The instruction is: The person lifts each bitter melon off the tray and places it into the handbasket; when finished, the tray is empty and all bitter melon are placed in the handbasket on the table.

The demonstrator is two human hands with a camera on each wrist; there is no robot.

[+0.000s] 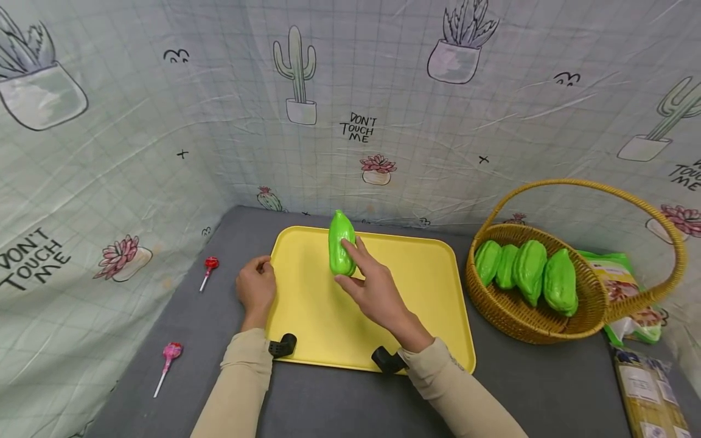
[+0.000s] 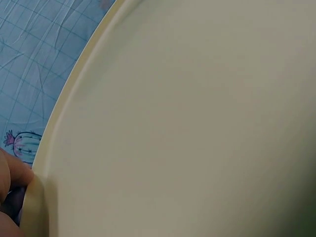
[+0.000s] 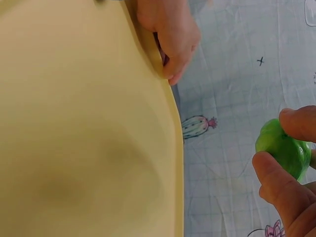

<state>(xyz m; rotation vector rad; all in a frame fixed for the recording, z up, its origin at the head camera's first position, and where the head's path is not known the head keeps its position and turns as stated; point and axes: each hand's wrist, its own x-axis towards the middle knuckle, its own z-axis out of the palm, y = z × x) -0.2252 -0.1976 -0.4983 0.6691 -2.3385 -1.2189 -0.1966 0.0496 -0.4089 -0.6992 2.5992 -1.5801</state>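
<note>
My right hand (image 1: 372, 286) holds a bright green star fruit (image 1: 341, 243) above the yellow tray (image 1: 416, 292), thumb at its lower end and fingers along its right side. The right wrist view shows the same star fruit (image 3: 284, 148) end-on, pinched between thumb and fingers. At the tray's left edge, my left hand (image 1: 257, 289) grips the rim with curled fingers. That left hand (image 3: 170, 37) also shows against the tray rim in the right wrist view. In the left wrist view only its fingertips (image 2: 15, 175) appear, right at the rim.
A wicker basket (image 1: 509, 322) with a tall handle stands right of the tray, holding several green star fruits (image 1: 528, 267). Behind it lies a green package (image 1: 619, 280), with a clear pack (image 1: 646, 389) nearer. Two lollipops, one red (image 1: 211, 263) and one pink (image 1: 172, 351), lie at left.
</note>
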